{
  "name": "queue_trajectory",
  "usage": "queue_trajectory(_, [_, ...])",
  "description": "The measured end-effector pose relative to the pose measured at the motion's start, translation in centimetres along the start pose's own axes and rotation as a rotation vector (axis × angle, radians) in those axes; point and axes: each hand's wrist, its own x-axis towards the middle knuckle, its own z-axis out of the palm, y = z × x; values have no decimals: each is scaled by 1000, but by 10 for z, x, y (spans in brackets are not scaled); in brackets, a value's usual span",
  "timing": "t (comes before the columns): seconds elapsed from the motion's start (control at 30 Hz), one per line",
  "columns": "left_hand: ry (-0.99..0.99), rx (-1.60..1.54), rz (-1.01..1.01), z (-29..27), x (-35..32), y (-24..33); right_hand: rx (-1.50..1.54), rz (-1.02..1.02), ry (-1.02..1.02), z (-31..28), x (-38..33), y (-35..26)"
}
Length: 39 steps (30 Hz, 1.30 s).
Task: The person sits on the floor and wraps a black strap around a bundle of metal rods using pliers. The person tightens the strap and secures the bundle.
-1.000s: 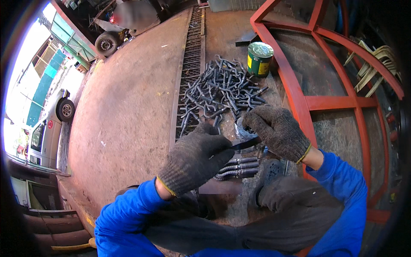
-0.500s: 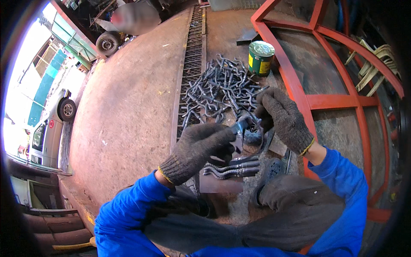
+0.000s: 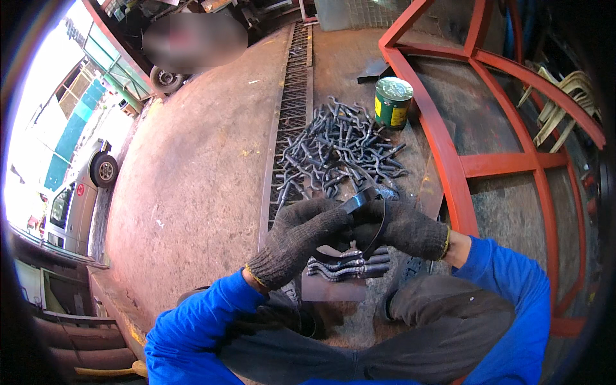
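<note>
In my left hand (image 3: 301, 237), gloved in dark knit, the fingers pinch a shiny dark flat band (image 3: 357, 201). The band bends in a loop and trails down above a small bundle of bent metal rods (image 3: 350, 265). My right hand (image 3: 407, 230), gloved the same way, is closed against the band, close by the left fingertips. The rods in the bundle lie side by side on a flat brown plate (image 3: 333, 290) between my feet. Beyond my hands is a heap of similar bent dark rods (image 3: 340, 144). My fingers hide part of the band.
A green and yellow can (image 3: 393, 102) stands beyond the heap. Red-orange metal framing (image 3: 462, 168) fills the right side. A grating strip (image 3: 289, 96) runs across the floor to the heap's left. A vehicle (image 3: 67, 212) is at the far left, and a blurred shape stands at the back.
My right hand has come down and left, meeting my left hand. The band's loop has drawn in between them. The view has tilted slightly.
</note>
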Motion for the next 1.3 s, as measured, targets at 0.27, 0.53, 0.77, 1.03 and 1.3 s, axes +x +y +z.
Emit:
queue_trajectory(0.27, [219, -3, -19, -14, 5, 12, -932, -410, 236, -5, -12, 5])
queue_trajectory(0.53, [423, 91, 92, -25, 10, 1, -1618, -566, 316, -1, -29, -26])
queue_trajectory(0.77, [224, 8, 72, -26, 8, 7, -1356, -660, 407, -2, -28, -34])
queue_trajectory(1.03, [236, 367, 313, -31, 9, 2, -996, -672, 256, -12, -34, -41])
queue_trajectory(1.3, [89, -228, -39, -33, 11, 3, -1397, -741, 140, -10, -27, -33])
